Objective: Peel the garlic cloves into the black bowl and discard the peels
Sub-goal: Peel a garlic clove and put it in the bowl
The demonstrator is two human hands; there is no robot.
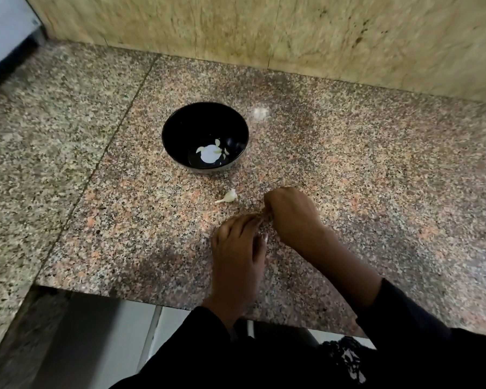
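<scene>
Garlic stem scrap lies between black bowl and hands.

Speckled granite tabletop with a black bowl and, just beside it, a garlic scrap.

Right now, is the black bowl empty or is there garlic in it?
Not empty. The black bowl stands upright, with a few pale peeled cloves lying at its bottom beside a bright white reflection.

You've got a speckled pink-grey granite table with a seam line, beige stone wall behind, white appliance top left, pale tiled floor below the front edge.
</scene>
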